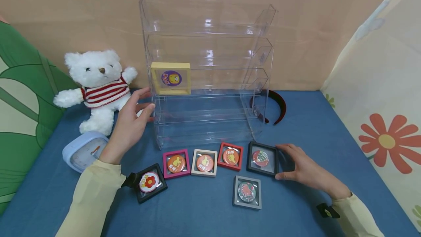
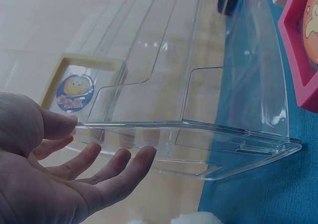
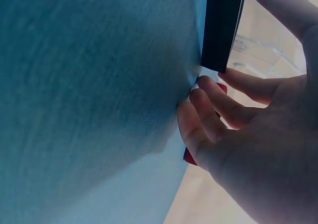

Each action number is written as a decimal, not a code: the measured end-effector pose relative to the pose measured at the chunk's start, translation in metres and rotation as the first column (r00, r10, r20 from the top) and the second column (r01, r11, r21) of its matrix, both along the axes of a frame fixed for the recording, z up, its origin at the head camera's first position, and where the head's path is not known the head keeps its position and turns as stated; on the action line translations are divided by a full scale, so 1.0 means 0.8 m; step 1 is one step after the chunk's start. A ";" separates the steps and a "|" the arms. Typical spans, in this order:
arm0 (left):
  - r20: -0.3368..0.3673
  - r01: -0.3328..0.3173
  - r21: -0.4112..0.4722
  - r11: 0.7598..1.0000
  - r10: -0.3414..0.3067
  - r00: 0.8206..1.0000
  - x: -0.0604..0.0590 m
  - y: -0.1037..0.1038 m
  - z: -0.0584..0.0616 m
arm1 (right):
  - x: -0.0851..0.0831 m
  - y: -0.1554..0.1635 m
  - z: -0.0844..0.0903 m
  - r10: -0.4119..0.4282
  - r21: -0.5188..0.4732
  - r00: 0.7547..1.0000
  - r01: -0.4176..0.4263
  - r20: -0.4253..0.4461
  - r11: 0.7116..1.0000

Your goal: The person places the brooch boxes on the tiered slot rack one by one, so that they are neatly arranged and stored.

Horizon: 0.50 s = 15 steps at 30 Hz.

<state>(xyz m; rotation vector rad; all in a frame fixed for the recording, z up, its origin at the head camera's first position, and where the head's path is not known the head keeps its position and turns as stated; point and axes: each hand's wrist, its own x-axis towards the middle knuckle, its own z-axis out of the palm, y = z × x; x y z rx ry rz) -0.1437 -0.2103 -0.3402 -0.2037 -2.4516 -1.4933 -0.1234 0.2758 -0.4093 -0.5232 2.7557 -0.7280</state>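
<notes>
Pinching the square black frame with a round red-and-green badge [image 1: 262, 159] by its right end, it's the right hand [image 1: 304, 167]: index finger at the far corner, thumb at the near one, the frame's side spanning the gap between them! So the frame sits directly left of those fingers, over the blue cloth-covered tabletop [image 1: 197, 217]; whether it touches the cloth, I can't tell. Nearly square, this one, no clear long axis, and the right hand is plainly the nearer.

Across to the left hand [image 1: 133, 120], loosely spread at the left edge of the clear plastic tiered shelf [image 1: 204, 116], thumb by the rim, fingers outside the side wall.

And there's the key relation: the shelf rises beyond the black frame and to its left, a pale-yellow square frame [image 1: 171, 78] upright at the left end of a middle tier. Just left of the black frame, a small red square frame [image 1: 230, 156]; nearer the person, a grey one [image 1: 247, 192].
</notes>
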 end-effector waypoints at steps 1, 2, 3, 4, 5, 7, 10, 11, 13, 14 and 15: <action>0.001 0.000 -0.001 1.000 0.000 1.000 0.000 0.000 0.000 | 0.000 0.000 0.000 0.002 -0.001 1.000 -0.002 -0.003 1.000; 0.002 -0.001 -0.003 1.000 0.001 1.000 0.000 0.000 0.000 | 0.000 0.000 -0.001 0.001 -0.003 1.000 -0.001 -0.005 1.000; 0.004 -0.001 -0.004 1.000 0.001 1.000 0.000 0.000 0.000 | -0.001 0.000 -0.001 -0.001 -0.007 1.000 0.001 -0.003 1.000; 0.005 -0.001 -0.006 1.000 0.001 1.000 0.000 0.000 0.000 | 0.000 0.000 0.000 -0.004 -0.010 1.000 0.004 -0.001 1.000; 0.006 -0.001 -0.007 1.000 0.001 1.000 0.000 0.000 0.000 | 0.000 0.000 0.000 -0.007 -0.015 1.000 0.007 0.001 1.000; 0.008 0.000 -0.009 1.000 0.000 1.000 0.000 0.000 0.000 | 0.000 -0.001 0.000 -0.016 -0.025 1.000 0.017 0.008 1.000; 0.007 0.002 -0.008 1.000 -0.001 1.000 0.000 0.000 -0.001 | 0.002 -0.002 0.001 -0.031 -0.039 0.999 0.031 0.013 0.999; 0.006 0.001 -0.007 1.000 -0.001 1.000 0.000 0.000 0.000 | 0.002 -0.003 0.001 -0.032 -0.043 0.999 0.033 0.011 0.999; 0.005 0.001 -0.007 1.000 -0.001 1.000 0.000 0.000 0.000 | 0.003 -0.004 0.001 -0.035 -0.045 0.999 0.035 0.001 0.998; 0.003 0.000 -0.009 1.000 0.000 1.000 0.000 -0.001 0.000 | 0.004 -0.005 0.001 -0.035 -0.048 0.999 0.035 -0.005 0.998; 0.002 0.000 -0.009 1.000 0.000 1.000 0.000 -0.001 0.000 | 0.004 -0.006 0.002 -0.035 -0.050 0.999 0.035 -0.011 0.998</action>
